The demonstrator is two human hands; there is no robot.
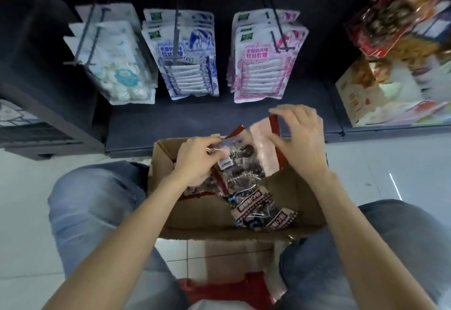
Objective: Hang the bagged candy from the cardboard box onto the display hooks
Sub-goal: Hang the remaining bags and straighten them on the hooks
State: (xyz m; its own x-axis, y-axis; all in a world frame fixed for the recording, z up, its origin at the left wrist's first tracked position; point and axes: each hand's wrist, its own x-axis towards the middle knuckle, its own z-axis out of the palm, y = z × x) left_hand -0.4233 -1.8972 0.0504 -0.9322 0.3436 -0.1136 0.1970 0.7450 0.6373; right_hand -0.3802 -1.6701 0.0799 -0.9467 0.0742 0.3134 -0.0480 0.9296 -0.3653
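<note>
Both my hands are on one candy bag (240, 160) held up over the open box (210, 214). My left hand (195, 160) pinches the bag's left edge, fingers curled on it. My right hand (301, 139) pinches the bag's red top strip between thumb and fingers, at the far right side. The bag is tilted, its lower part still inside the box; dark wrapped candies show through the clear film, print too blurred to read. More bags (263, 209) lie in the box, partly covered by the held one and my left wrist; I can't count them.

The box sits on the floor (24, 212) between my knees, near flap hanging toward me. Beyond it is a dark shelf (195, 121) with three hooks: white bags (114, 65) on the left, blue bags (188, 58) in the middle, pink bags (264, 58) on the right. The hook ends are hard to make out against the packs. Other packs (400, 24) at the right edge are blurred and cut off. Something red (229, 290) by my lap is cut off at the bottom edge, unclear what.
</note>
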